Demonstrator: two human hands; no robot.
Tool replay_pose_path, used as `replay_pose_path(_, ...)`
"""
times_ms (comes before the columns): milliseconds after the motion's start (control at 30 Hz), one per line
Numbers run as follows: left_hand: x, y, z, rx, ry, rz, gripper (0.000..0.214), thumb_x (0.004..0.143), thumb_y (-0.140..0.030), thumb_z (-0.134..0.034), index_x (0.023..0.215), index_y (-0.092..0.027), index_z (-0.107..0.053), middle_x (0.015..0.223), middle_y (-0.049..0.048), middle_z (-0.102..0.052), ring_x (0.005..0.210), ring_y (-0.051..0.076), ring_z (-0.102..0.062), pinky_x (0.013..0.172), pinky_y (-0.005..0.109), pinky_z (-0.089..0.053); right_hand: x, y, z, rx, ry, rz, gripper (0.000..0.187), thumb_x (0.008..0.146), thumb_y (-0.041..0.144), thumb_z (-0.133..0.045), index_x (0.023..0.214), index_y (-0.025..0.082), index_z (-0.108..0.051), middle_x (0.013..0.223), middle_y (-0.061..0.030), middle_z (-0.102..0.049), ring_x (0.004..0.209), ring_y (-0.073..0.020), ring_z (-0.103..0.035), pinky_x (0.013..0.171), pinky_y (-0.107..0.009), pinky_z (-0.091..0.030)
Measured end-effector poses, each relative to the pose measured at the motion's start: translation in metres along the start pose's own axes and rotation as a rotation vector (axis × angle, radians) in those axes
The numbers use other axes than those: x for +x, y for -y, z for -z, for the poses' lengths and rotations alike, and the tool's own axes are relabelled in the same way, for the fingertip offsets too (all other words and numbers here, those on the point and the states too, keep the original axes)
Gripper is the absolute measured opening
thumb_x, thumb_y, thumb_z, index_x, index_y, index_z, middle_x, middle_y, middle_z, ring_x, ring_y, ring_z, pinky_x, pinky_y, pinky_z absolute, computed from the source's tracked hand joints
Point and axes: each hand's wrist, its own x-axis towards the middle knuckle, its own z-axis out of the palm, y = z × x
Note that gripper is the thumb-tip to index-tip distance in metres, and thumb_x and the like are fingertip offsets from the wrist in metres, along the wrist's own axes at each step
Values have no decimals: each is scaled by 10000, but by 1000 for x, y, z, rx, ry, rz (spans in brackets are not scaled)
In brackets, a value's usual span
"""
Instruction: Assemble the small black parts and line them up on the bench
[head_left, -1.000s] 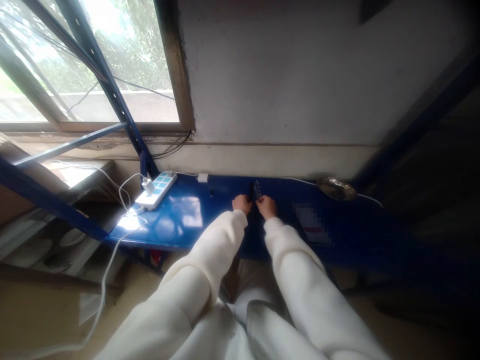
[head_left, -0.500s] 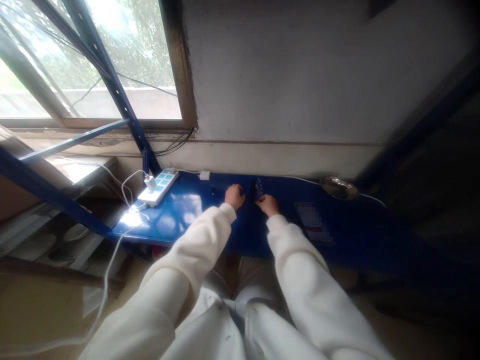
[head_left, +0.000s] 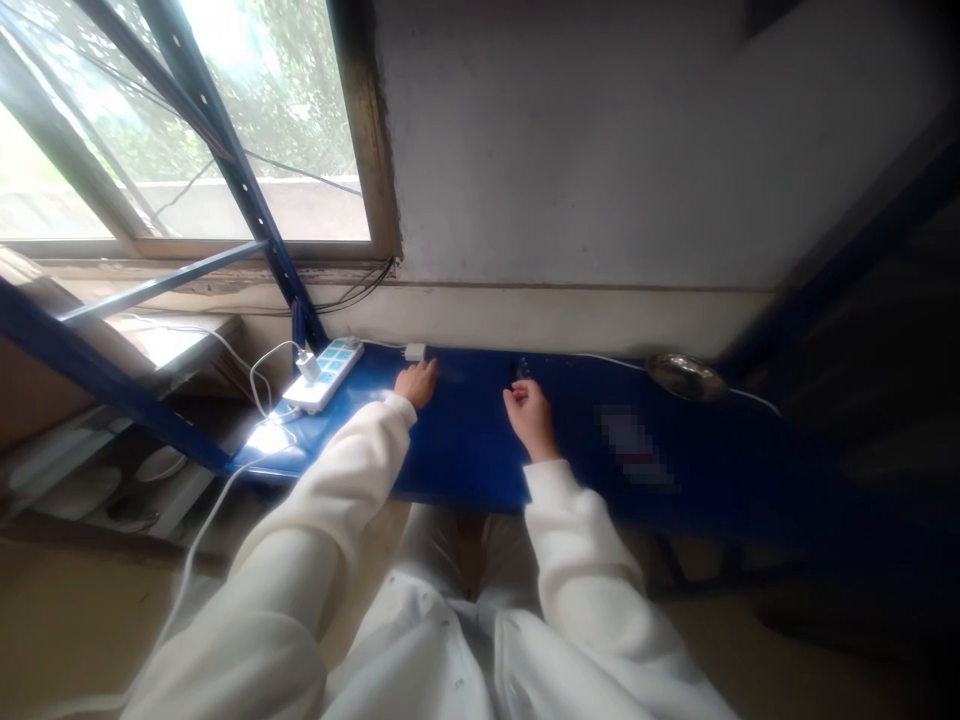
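My left hand (head_left: 417, 384) is low over the blue tabletop (head_left: 465, 440), fingers stretched forward close to a white plug-like block (head_left: 415, 352). No small dark item shows by its fingertips; the hand may cover it. My right hand (head_left: 530, 412) is closed in a pinch, thumb against fingers, and whatever it holds is too small to make out. Just beyond those fingers lies a small clear plastic piece (head_left: 523, 368) with something dark beside it.
A white power strip (head_left: 324, 375) with a plugged-in charger (head_left: 307, 364) stands at the left end. A shiny metal dish (head_left: 686, 376) sits at the back right. A blurred-out sheet (head_left: 634, 445) lies right of my right hand. A white cable (head_left: 187, 565) hangs off the left edge.
My left hand has moved left, toward where a small dark item lay. My right hand has drawn back slightly from the clear plastic piece. The view has shifted a little.
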Motion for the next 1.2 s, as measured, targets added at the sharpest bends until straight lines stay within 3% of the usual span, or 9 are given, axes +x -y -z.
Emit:
replay_pose_path(167,2,-2,-12,-67,118,89,307,864,-180,-374,1151,-158,-482,1049,128,-590,914,214,-587,748,293,-420,-9,13,-10,95,45,76,252,757,344,-504,923,158,-531,738,-45,-598,635,-145,-545,669,-299,-463)
replay_pose_path(267,4,-2,-13,-208,82,201,224,838,-166,-430,1029,-149,-545,953,119,-631,871,201,-599,732,275,-427,-11,14,-11,114,63,74,258,755,355,-508,914,155,-534,740,-47,-599,610,-136,-538,653,-297,-464)
replay_pose_path(400,-4,-20,-4,-742,-89,328,147,843,-238,-453,840,-155,-574,709,56,-635,613,130,-580,599,226,-433,-12,10,-12,169,88,69,284,750,409,-519,890,162,-529,765,-53,-602,618,-134,-544,648,-295,-471)
replay_pose_path(500,-20,-47,8,-1258,-163,238,225,831,-353,-485,798,-139,-546,594,15,-589,432,77,-494,483,197,-406,-13,11,-15,221,95,28,347,745,503,-510,847,172,-516,792,-62,-605,638,-141,-554,618,-285,-468)
replay_pose_path(600,-39,-75,20,-1485,-194,177,302,800,-434,-510,821,-134,-531,620,17,-599,429,68,-505,456,186,-397,-13,20,-15,255,106,-64,414,770,590,-430,803,184,-505,749,-48,-605,604,-137,-547,564,-258,-443)
replay_pose_path(800,-62,-102,30,-1632,-187,182,390,730,-488,-577,858,-122,-541,635,15,-605,432,65,-518,443,188,-400,-15,35,-7,259,109,-76,526,806,644,-297,570,201,-452,515,-3,-499,512,-130,-482,494,-231,-366)
replay_pose_path(1000,-71,-107,34,-1651,-230,215,380,735,-482,-580,866,-126,-551,637,11,-607,438,64,-524,433,184,-387,-17,39,-3,320,91,-18,495,816,608,-344,544,200,-412,470,30,-433,477,-106,-415,498,-223,-342)
replay_pose_path(1200,-73,-109,43,-1660,-219,318,366,740,-492,-570,717,-128,-539,562,0,-578,379,44,-462,377,172,-301,-22,49,-3,325,-13,-18,511,805,618,-351,525,195,-411,477,25,-436,477,-102,-396,489,-224,-323)
